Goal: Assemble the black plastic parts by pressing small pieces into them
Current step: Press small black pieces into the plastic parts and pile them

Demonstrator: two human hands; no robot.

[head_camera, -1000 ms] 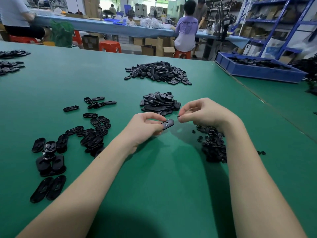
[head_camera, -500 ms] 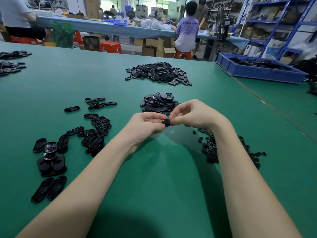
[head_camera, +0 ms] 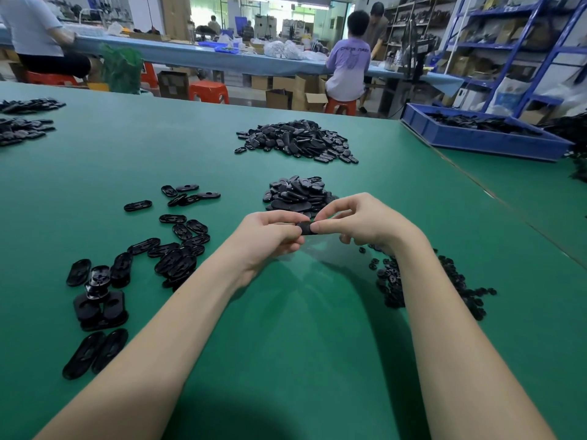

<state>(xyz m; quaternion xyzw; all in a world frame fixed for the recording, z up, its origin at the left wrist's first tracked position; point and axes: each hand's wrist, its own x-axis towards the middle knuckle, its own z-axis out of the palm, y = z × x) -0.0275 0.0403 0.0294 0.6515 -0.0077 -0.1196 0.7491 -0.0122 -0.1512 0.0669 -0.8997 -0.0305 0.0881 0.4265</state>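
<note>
Above the green table (head_camera: 286, 328), my left hand (head_camera: 270, 236) and my right hand (head_camera: 365, 223) meet around one black oval plastic part (head_camera: 304, 228). The left fingers curl round its left end, hiding most of it. My right thumb and fingers pinch its right end. Just beyond my hands lies a pile of black oval parts (head_camera: 297, 195). A heap of small black pieces (head_camera: 428, 281) spreads on the table under my right forearm. Whether a small piece sits between my fingers is hidden.
Loose black oval parts (head_camera: 178, 249) are scattered and stacked to the left. A larger pile (head_camera: 298, 139) sits farther back. A blue bin (head_camera: 482, 138) with black parts stands at the far right. People sit at a bench behind the table.
My right hand has come left from a gap beside the part to close against the left hand. The part, plainly seen a second ago, is now mostly covered by fingers.
</note>
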